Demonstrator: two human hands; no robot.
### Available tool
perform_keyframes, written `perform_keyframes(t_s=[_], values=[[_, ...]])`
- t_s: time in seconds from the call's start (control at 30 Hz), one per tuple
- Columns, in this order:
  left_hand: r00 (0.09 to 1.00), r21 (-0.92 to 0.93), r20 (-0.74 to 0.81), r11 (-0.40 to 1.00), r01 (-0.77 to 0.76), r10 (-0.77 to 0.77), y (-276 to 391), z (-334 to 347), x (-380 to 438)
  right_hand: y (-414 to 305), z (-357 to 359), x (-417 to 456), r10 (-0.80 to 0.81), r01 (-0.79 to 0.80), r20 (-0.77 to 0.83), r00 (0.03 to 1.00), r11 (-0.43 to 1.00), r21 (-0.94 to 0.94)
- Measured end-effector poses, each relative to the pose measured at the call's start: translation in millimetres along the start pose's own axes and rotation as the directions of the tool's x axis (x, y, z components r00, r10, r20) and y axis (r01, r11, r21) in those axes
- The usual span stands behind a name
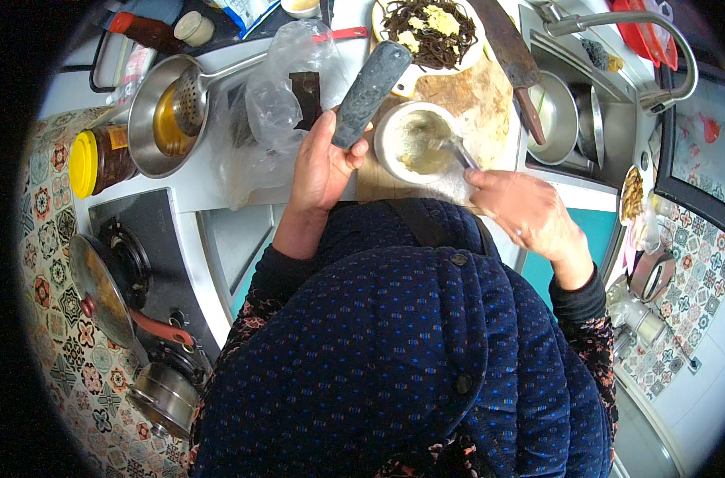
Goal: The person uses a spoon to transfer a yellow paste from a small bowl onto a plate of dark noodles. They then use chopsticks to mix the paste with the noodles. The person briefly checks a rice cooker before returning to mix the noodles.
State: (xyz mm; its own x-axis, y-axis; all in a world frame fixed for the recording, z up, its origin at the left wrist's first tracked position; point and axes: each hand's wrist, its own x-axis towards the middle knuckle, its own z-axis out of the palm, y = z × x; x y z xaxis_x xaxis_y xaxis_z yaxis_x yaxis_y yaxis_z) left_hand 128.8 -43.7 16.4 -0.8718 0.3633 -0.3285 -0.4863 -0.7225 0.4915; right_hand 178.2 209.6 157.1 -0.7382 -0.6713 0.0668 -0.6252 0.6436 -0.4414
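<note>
My left hand point(326, 164) grips the lower end of a dark stone pestle point(371, 95), which tilts up and away to the right. My right hand point(521, 206) holds a metal spoon point(460, 152) by its handle, the spoon's head down inside a white mortar point(386, 146). Pale mashed paste point(419, 162) clings to the mortar's inner wall and floor. The mortar stands on a round wooden cutting board point(488, 113). Beyond it a white plate point(405, 83) carries dark shredded strips point(419, 54) topped with yellowish clumps of the same look as the paste.
A cleaver point(509, 54) lies along the board's right side, by the sink with a metal pot point(554, 119) and faucet point(667, 15). To the left are a plastic bag point(261, 143), a steel bowl point(138, 143) holding oil and a skimmer point(189, 98), and a yellow-lidded jar point(84, 164).
</note>
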Motion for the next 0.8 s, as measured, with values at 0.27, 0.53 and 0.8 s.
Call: perform_keyframes(t_s=[0.27, 0.53, 0.8], values=[[1.0, 0.007, -0.022, 1.0, 0.01, -0.01, 0, 1, 4, 2, 0, -4, 0.009, -0.006, -0.055, 0.998, 0.998, 0.057], [1.0, 0.008, -0.01, 1.0, 0.001, -0.001, -1, 0, 5, -1, 13, 3, -0.002, 0.002, 0.006, 1.0, 0.996, 0.085], [0.999, 0.021, -0.046, 1.0, 0.008, -0.007, 2, -1, 2, 6, 11, 15, -0.012, 0.014, 0.085, 0.996, 1.0, -0.022]])
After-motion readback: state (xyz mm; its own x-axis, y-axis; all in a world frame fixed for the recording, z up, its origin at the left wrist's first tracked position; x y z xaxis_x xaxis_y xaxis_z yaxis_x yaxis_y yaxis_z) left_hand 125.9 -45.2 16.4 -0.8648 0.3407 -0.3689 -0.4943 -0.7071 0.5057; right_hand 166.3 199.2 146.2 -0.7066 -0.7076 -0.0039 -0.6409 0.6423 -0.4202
